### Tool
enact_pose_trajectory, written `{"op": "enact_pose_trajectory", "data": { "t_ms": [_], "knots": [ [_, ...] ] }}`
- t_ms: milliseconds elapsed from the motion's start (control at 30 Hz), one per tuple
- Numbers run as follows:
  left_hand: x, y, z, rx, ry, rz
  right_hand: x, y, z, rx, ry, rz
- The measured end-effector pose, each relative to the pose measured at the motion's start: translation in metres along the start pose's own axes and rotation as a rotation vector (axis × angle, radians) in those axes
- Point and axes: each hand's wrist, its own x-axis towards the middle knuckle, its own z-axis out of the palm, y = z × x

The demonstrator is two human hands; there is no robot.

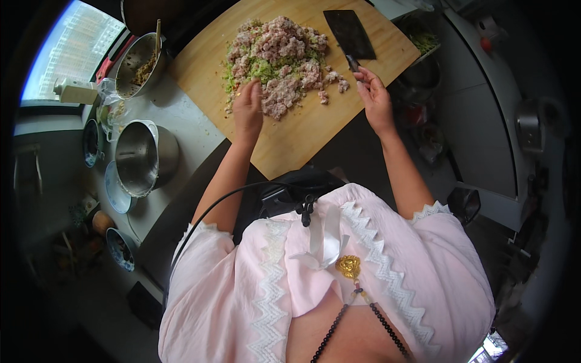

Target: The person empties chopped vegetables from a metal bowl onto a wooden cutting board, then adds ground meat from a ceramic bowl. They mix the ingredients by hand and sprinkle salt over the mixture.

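Note:
A heap of pinkish minced meat [283, 41] and chopped green vegetable [262, 68] covers the middle of a wooden cutting board [204, 81]. Small bits of meat lie loose at its right side. My left hand [248, 109] is at the heap's near left edge, slightly blurred, with bent fingers. Whether anything is between those fingers is hidden. At the board's right, my right hand [376, 95] has its fingers around the handle of a cleaver [350, 35]. The cleaver's broad dark blade points away from me, over the board.
Left on the counter stand a metal bowl [125, 68] with brown food and chopsticks, a deep steel pot [169, 156] on its side or tilted, and blue-white bowls [117, 183]. Greens [422, 41] lie right of the board. A black cable [204, 215] crosses my left arm.

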Motion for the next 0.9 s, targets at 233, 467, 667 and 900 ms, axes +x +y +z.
{"op": "enact_pose_trajectory", "data": {
  "t_ms": [233,467,667,900],
  "knots": [
    [0.015,-0.011,0.049,0.737,-0.006,0.373,-0.004,0.002,-0.004,-0.099,-0.010,-0.027],
    [0.017,-0.010,0.047,0.766,-0.026,0.384,-0.007,-0.010,-0.009,-0.051,0.041,0.008],
    [-0.003,-0.030,0.030,0.827,-0.012,0.403,0.001,-0.025,-0.003,0.272,-0.051,0.075],
    [-0.021,-0.029,0.029,0.869,-0.227,0.375,0.006,-0.031,-0.006,0.919,-0.286,0.431]
  ]
}}
